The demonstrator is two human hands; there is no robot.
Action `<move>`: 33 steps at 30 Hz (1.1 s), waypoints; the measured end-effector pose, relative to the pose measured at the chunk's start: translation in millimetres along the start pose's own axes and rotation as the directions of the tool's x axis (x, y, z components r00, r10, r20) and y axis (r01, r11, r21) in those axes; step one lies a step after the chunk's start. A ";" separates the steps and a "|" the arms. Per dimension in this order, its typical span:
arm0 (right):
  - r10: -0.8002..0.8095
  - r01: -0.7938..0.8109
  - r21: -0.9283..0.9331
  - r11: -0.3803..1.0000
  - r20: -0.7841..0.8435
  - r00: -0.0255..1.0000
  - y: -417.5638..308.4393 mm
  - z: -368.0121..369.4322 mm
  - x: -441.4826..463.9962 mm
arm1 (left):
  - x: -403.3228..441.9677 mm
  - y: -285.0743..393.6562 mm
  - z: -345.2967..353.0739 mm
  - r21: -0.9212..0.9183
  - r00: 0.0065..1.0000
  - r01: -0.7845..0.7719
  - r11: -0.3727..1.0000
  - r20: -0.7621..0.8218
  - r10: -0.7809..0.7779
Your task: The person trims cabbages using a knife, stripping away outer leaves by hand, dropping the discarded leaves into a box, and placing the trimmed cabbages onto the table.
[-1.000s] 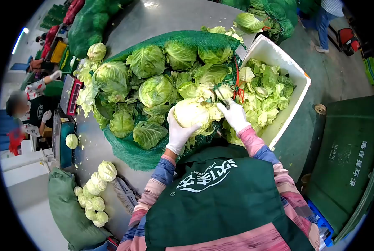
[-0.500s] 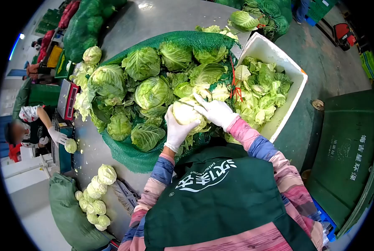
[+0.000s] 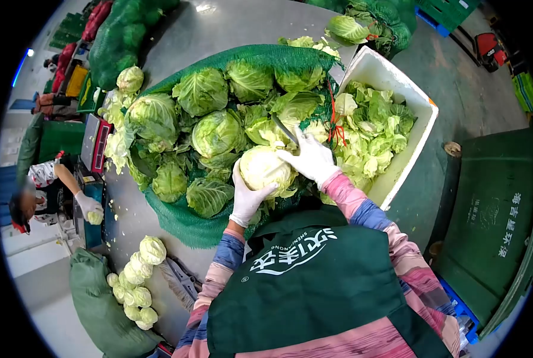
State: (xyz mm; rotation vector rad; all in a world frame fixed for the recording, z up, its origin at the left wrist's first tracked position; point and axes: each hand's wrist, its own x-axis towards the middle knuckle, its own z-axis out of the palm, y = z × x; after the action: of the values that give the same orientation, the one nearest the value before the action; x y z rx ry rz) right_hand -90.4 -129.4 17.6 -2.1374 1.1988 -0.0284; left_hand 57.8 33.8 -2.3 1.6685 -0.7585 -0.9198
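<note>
My gloved left hand [image 3: 247, 198] is wrapped around the lower left of a pale trimmed cabbage [image 3: 267, 169]. In my gloved right hand [image 3: 312, 159] is a knife [image 3: 284, 129], its dark blade pointing up and left above the cabbage. The knife handle is hidden inside my hand. My right thumb reaches toward the cabbage's upper right side. Under and around both hands lies an open green mesh bag [image 3: 186, 230] holding several leafy cabbages [image 3: 217, 133].
A white foam box [image 3: 411, 76] with loose leaves [image 3: 374, 131] stands to the right. Several trimmed cabbages [image 3: 140, 265] lie at lower left. A co-worker's gloved hand [image 3: 90, 206] holds a small cabbage by a scale [image 3: 102, 143]. A big green bin [image 3: 487, 215] stands at far right.
The knife has come up off the cabbage, and my right hand has shifted slightly right. The cabbage in my left hand has turned. At left, the co-worker's hand has closed over a small cabbage.
</note>
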 end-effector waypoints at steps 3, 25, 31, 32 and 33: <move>0.028 -0.036 0.124 0.992 0.063 0.998 -23.5 10.5 5.6 | -2.5 -2.9 0.4 0.143 0.999 -0.045 0.989 0.001 0.045; -0.005 -0.019 0.394 0.919 0.059 0.998 -13.1 34.6 7.6 | -36.6 37.1 -14.7 -0.364 0.877 0.455 0.813 0.027 -0.479; -0.002 -0.007 0.207 0.978 0.045 0.999 -24.1 38.2 6.7 | -6.4 22.2 9.3 -0.352 0.812 0.436 0.828 -0.242 -0.531; 0.000 -0.009 0.207 0.978 0.045 0.999 -23.1 38.0 9.5 | -3.7 10.8 9.1 -0.354 0.849 0.357 0.864 -0.264 -0.458; 0.033 -0.045 0.203 0.978 0.065 0.997 -21.4 40.2 12.1 | -2.5 8.4 7.7 -0.332 0.870 0.326 0.885 -0.261 -0.418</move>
State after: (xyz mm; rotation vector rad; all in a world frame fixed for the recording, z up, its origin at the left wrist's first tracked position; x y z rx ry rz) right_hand -54.2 -109.3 -4.8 -1.9224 1.1502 -0.0657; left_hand 49.6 30.0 5.1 1.6833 -0.0658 -0.9326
